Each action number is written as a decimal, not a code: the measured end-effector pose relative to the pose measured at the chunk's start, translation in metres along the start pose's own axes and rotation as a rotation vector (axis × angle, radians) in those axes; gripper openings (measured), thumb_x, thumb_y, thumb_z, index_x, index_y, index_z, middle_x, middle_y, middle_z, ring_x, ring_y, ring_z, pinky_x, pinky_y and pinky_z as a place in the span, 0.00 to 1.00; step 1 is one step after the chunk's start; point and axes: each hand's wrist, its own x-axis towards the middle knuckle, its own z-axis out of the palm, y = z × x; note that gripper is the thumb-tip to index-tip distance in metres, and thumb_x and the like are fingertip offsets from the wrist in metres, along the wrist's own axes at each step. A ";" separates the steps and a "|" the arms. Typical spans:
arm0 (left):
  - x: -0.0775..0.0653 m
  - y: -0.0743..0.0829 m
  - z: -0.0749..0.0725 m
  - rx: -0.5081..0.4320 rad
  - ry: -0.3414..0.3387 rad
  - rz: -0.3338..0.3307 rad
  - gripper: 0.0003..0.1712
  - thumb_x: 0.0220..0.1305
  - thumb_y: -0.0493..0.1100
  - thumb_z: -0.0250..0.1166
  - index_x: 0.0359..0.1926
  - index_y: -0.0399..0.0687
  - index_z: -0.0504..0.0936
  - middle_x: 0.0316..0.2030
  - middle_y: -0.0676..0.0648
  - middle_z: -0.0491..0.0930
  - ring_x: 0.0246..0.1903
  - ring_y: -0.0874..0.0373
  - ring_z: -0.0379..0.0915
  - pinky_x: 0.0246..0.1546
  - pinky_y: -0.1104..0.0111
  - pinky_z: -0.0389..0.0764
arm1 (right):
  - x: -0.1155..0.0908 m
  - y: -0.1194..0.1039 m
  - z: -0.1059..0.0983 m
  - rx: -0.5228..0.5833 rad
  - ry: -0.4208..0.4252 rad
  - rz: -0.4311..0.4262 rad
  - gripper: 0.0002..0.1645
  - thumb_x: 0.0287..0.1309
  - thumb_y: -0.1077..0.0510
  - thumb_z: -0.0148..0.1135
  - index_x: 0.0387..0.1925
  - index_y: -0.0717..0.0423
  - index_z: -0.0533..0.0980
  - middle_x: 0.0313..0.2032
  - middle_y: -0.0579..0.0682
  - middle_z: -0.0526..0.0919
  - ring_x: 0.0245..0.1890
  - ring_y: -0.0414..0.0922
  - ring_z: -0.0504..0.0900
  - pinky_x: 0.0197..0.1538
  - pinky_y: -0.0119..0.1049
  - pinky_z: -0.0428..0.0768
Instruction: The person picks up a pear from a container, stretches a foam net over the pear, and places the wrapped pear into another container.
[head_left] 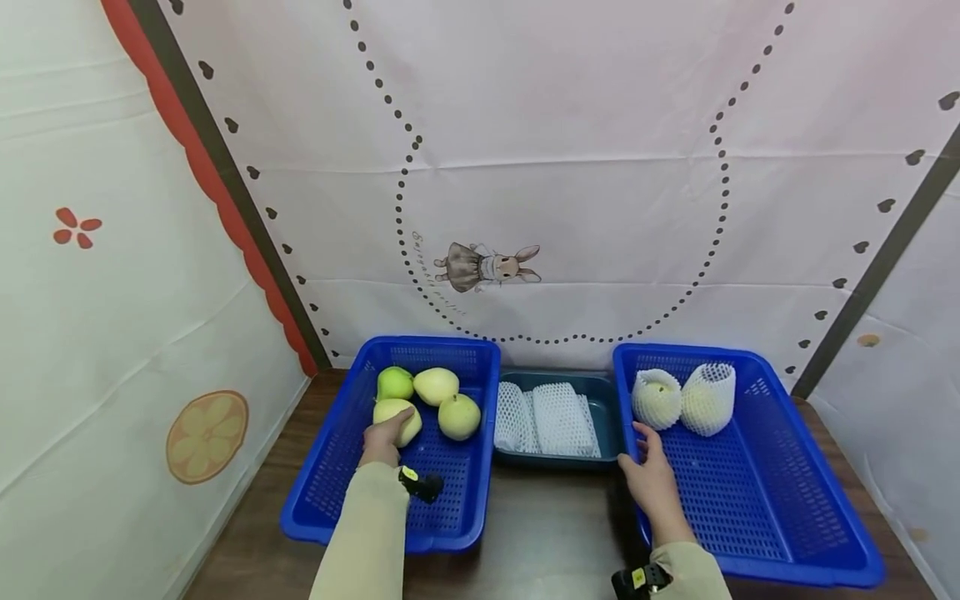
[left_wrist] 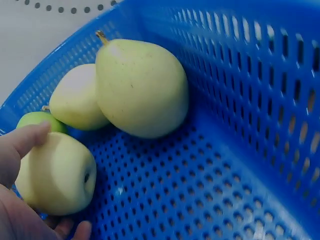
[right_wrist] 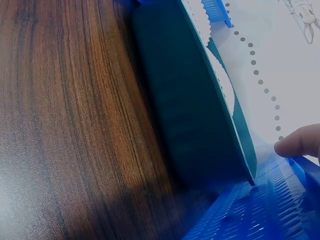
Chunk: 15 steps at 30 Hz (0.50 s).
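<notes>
In the left blue basket (head_left: 442, 529), my left hand (head_left: 382, 440) grips a pale yellow pear (left_wrist: 57, 172), thumb over its top and fingers under its side. Beside it lie a greener pear (head_left: 394, 383), a pale oval pear (head_left: 436, 387) and a rounder pear with a stem (left_wrist: 142, 90). My right hand (head_left: 651, 483) is at the left rim of the right blue basket (head_left: 817, 500), fingers loosely bent and holding nothing; its thumb (right_wrist: 297, 142) shows near the rim. Two pears in white foam nets, one left (head_left: 657, 398) and one right (head_left: 708, 398), sit in that basket.
Between the baskets stands a dark green tray (head_left: 551, 461) with several white foam nets (head_left: 558, 419). All stand on a brown wooden table (head_left: 540, 533). A patterned white cloth (head_left: 562, 208) rises behind and at both sides.
</notes>
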 end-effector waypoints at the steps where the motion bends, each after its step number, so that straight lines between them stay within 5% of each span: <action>1: 0.002 -0.001 0.000 -0.001 -0.010 0.012 0.61 0.55 0.53 0.65 0.68 0.29 0.32 0.63 0.25 0.47 0.62 0.35 0.48 0.60 0.50 0.57 | 0.000 0.000 0.000 0.002 0.001 0.002 0.34 0.60 0.63 0.49 0.66 0.58 0.51 0.60 0.72 0.59 0.58 0.67 0.62 0.54 0.62 0.63; 5: 0.006 -0.002 -0.003 0.012 -0.008 0.032 0.60 0.54 0.48 0.65 0.67 0.32 0.28 0.61 0.25 0.49 0.58 0.35 0.54 0.55 0.49 0.65 | 0.000 -0.001 0.000 0.010 0.000 0.010 0.34 0.60 0.63 0.49 0.66 0.58 0.51 0.60 0.71 0.59 0.58 0.67 0.62 0.54 0.63 0.63; 9: 0.003 0.006 -0.003 -0.076 0.018 0.089 0.55 0.51 0.40 0.67 0.66 0.36 0.35 0.60 0.29 0.51 0.54 0.39 0.56 0.50 0.54 0.67 | 0.001 0.000 0.001 0.016 -0.006 0.012 0.34 0.60 0.63 0.49 0.66 0.58 0.51 0.60 0.71 0.59 0.57 0.66 0.62 0.54 0.63 0.63; 15: -0.027 0.031 -0.001 -0.181 -0.023 0.258 0.52 0.47 0.35 0.68 0.65 0.45 0.42 0.62 0.33 0.50 0.57 0.42 0.54 0.55 0.56 0.62 | 0.002 0.002 0.001 0.029 -0.009 0.000 0.35 0.59 0.64 0.49 0.66 0.59 0.51 0.60 0.71 0.59 0.56 0.66 0.62 0.54 0.62 0.64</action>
